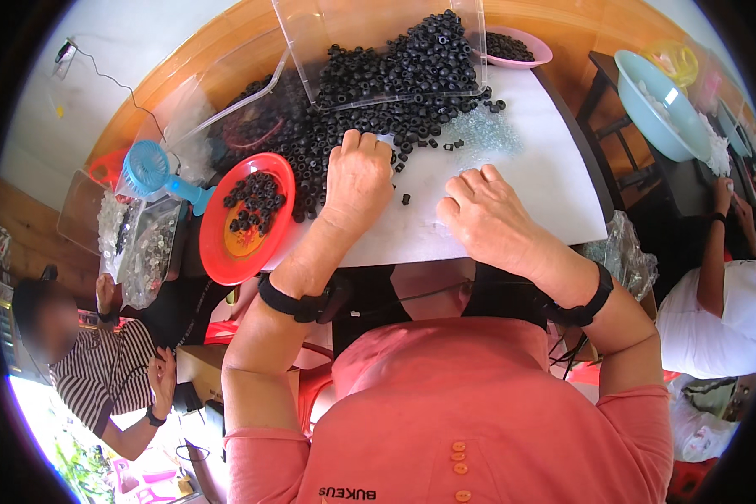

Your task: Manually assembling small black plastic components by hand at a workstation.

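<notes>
My left hand [359,175] is over the front edge of a spread of small black ring-shaped parts [332,134], its fingers curled inward. A pale glint shows beside its fingertips, but what it grips is hidden. To the right, above the white tabletop [554,181], my right hand [485,214] is closed with fingers bent toward the thumb; anything in it is too small to tell. Just beyond it lies a scatter of tiny clear pieces [485,139]. One loose black part [406,199] sits between my hands.
A clear plastic bin [298,63] lies tipped with black parts spilling out. A red plate [212,244] of black parts stands left, beside a blue fan [149,168]. A pink bowl [533,46] is at the back. Co-workers [113,361] sit at left and right; a blue basin [647,105] stands right.
</notes>
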`<state>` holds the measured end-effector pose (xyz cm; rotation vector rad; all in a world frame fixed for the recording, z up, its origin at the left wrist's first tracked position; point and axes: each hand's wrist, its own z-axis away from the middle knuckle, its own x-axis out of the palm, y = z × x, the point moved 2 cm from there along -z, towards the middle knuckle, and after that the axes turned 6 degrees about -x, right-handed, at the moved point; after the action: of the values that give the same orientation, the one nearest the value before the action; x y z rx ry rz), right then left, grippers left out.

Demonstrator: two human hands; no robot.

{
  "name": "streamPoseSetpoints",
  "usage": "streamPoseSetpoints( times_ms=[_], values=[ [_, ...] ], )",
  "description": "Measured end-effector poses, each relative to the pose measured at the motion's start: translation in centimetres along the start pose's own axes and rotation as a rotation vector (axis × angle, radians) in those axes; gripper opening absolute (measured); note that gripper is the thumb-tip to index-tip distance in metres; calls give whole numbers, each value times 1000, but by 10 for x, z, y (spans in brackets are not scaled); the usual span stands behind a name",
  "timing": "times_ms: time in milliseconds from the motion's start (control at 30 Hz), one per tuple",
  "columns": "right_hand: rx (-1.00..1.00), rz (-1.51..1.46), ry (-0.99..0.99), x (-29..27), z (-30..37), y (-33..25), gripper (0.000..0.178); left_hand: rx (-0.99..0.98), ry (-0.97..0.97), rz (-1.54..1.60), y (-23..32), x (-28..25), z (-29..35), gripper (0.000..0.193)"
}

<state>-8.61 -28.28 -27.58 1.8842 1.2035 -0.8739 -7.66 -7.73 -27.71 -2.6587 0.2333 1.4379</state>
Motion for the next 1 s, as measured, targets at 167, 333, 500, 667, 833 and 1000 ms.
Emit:
streamPoseSetpoints(
  times_ms=[167, 333, 500, 667, 833, 1000],
  values=[
    [73, -44, 41, -12, 7, 4, 4, -39, 84, 256, 15, -39, 19, 17],
    [58, -57, 34, -7, 7, -4, 7, -109, 38, 474, 42, -27, 62, 21],
    [183, -335, 180, -21, -6, 0, 13, -177, 96, 461, 49, -25, 67, 22],
    [419, -677, 220, -13, 0, -14, 16, -193, 130, 509, 45, -23, 73, 27],
    [502, -945, 314, -6, -3, -19, 16, -330, 154, 827, 44, -35, 84, 28],
    [504, -1007, 317, -12, -13, -24, 14, -740, -123, 1508, 46, -45, 83, 20]
  ],
)
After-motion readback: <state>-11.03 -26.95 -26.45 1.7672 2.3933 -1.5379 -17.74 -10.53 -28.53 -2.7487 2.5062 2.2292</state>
